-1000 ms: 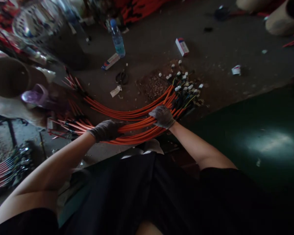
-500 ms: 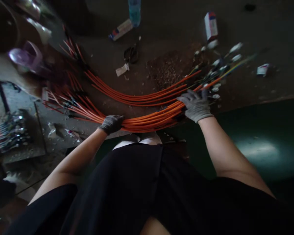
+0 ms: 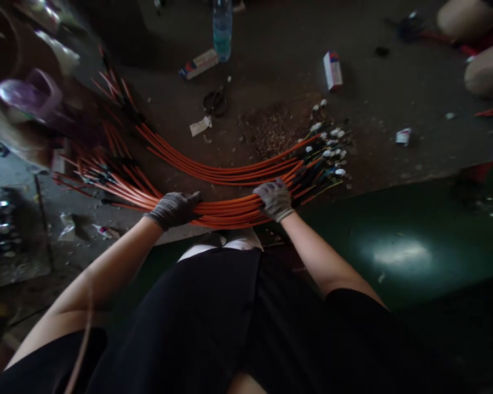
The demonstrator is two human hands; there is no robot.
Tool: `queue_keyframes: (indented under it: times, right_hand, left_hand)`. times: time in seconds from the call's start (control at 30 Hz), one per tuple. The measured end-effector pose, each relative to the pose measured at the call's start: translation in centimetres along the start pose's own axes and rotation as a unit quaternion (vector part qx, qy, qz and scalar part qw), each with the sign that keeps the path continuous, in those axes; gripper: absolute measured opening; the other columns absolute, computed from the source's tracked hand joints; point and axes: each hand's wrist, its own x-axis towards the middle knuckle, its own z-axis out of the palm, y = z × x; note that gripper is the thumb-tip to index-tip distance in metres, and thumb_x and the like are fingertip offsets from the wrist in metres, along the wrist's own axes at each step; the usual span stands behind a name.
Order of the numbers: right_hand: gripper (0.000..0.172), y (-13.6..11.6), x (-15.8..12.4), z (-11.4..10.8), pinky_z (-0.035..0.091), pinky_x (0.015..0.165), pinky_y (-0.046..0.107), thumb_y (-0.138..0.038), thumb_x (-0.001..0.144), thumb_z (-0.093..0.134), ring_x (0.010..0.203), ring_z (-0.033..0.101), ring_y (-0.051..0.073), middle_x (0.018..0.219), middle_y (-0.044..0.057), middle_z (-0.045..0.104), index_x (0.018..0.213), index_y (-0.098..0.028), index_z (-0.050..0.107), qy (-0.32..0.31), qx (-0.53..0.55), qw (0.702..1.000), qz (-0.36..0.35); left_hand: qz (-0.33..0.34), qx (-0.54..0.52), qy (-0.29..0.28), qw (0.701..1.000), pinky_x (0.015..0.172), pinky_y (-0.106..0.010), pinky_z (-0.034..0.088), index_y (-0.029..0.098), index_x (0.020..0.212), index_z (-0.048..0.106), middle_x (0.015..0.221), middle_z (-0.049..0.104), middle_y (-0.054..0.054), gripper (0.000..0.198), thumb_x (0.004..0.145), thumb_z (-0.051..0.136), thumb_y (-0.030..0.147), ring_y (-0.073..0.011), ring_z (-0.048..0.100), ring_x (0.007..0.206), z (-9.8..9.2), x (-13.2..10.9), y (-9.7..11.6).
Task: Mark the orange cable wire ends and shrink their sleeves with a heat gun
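A thick bundle of orange cables [image 3: 225, 210] curves across the table's near edge in front of me. My left hand [image 3: 175, 209], in a grey glove, is wrapped round the bundle left of its middle. Farther right, my gloved right hand [image 3: 275, 198] grips the same bundle close to where the thin wires begin. White connectors [image 3: 332, 145] on those wires lie spread to the right of it. Behind the bundle rests a second group of orange cables [image 3: 213, 174], touched by neither hand. Palms and most fingertips are hidden.
Scissors [image 3: 215, 102], a plastic bottle [image 3: 222, 33] and small boxes [image 3: 332, 71] are on the table's far part. Brown scraps [image 3: 271, 128] lie behind the cables. A purple object [image 3: 33, 96] is at left, brown rolls [image 3: 487, 68] at far right. Green floor [image 3: 427, 219] shows below.
My right hand has moved left along the cables, away from the connector ends, and closed round the bundle. The left hand stays on it. The view has shifted slightly to the right.
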Motion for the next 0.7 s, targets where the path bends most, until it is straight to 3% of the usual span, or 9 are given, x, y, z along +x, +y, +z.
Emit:
queue_keyframes:
  times: [0.13,0.23,0.33,0.43,0.5,0.57,0.63,0.67,0.7]
  right_hand:
    - [0.028,8.7,-0.7,-2.5,0.021,0.114,0.064,-0.012,0.071,0.066,0.128,0.049,0.034,0.126,0.018,0.067,0.098,-0.017,0.071,0.018,-0.009,0.997,0.074]
    - [0.024,9.5,-0.4,-3.3,0.016,0.112,0.071,-0.016,0.07,0.073,0.138,0.04,0.04,0.136,0.021,0.061,0.094,-0.017,0.071,0.011,-0.013,0.995,0.099]
    - [0.043,6.0,-0.5,-3.3,0.025,0.114,0.066,-0.027,0.061,0.084,0.134,0.048,0.039,0.134,0.016,0.064,0.102,-0.019,0.073,-0.059,0.007,0.997,0.045]
    - [0.04,1.7,0.6,-3.0,0.05,0.099,0.05,-0.042,0.067,0.082,0.103,0.069,0.032,0.105,0.012,0.076,0.1,-0.019,0.077,-0.168,0.021,0.986,-0.002]
    - [0.041,-1.0,3.1,-2.6,0.056,0.089,0.042,-0.049,0.079,0.072,0.094,0.072,0.029,0.101,0.012,0.076,0.105,-0.018,0.077,-0.188,0.015,0.982,-0.009]
    - [0.045,-4.1,7.0,-1.5,0.054,0.095,0.041,-0.047,0.09,0.061,0.105,0.069,0.028,0.117,0.013,0.073,0.124,-0.018,0.07,-0.165,0.008,0.986,-0.017]
    - [0.052,-7.5,11.4,0.1,0.046,0.106,0.043,-0.042,0.095,0.055,0.12,0.063,0.027,0.132,0.016,0.066,0.141,-0.016,0.056,-0.135,0.002,0.991,-0.024]
    - [0.057,-9.1,13.4,1.0,0.043,0.109,0.044,-0.04,0.095,0.055,0.123,0.06,0.028,0.135,0.019,0.063,0.145,-0.014,0.051,-0.127,-0.001,0.992,-0.026]
    - [0.059,-10.6,15.2,1.9,0.041,0.11,0.045,-0.039,0.096,0.054,0.126,0.058,0.029,0.137,0.021,0.061,0.147,-0.011,0.046,-0.122,-0.004,0.992,-0.026]
  left_hand:
    - [0.038,-0.009,0.008,0.999,0.081,-0.033,0.052,0.02,0.13,0.062,0.113,0.074,-0.012,0.047,0.091,0.057,0.045,-0.0311,0.071,0.106,-1.0,-0.2,0.1]
    - [0.048,-0.022,0.018,0.998,0.082,-0.034,0.052,0.02,0.133,0.06,0.117,0.073,-0.013,0.049,0.091,0.058,0.044,-0.0306,0.07,0.106,-1.0,-0.1,0.3]
    - [0.061,-0.052,0.027,0.996,0.082,-0.034,0.052,0.021,0.128,0.063,0.113,0.073,-0.011,0.045,0.09,0.061,0.044,-0.0279,0.07,0.101,0.8,0.1,0.7]
    - [0.074,-0.07,0.036,0.994,0.095,-0.041,0.05,0.023,0.127,0.065,0.125,0.069,-0.013,0.045,0.089,0.062,0.047,-0.0301,0.065,0.114,4.8,0.0,1.1]
    - [0.058,-0.099,0.038,0.993,0.11,-0.053,0.04,0.023,0.134,0.062,0.144,0.057,-0.017,0.058,0.082,0.072,0.047,-0.0364,0.052,0.134,7.7,0.0,1.3]
    - [0.034,-0.175,0.047,0.983,0.118,-0.057,0.031,0.02,0.141,0.056,0.152,0.048,-0.02,0.076,0.073,0.08,0.046,-0.0392,0.042,0.143,10.0,0.2,1.3]
    - [-0.012,-0.317,0.094,0.944,0.119,-0.052,0.033,0.017,0.144,0.052,0.152,0.048,-0.019,0.083,0.072,0.081,0.045,-0.0367,0.044,0.142,11.2,1.0,0.9]
    - [-0.052,-0.421,0.138,0.895,0.119,-0.048,0.036,0.017,0.142,0.055,0.149,0.052,-0.017,0.079,0.072,0.081,0.043,-0.0344,0.049,0.138,11.3,1.6,0.4]
    - [-0.101,-0.533,0.189,0.818,0.117,-0.044,0.039,0.018,0.135,0.06,0.142,0.059,-0.015,0.071,0.071,0.082,0.04,-0.0318,0.054,0.133,11.2,2.4,-0.3]
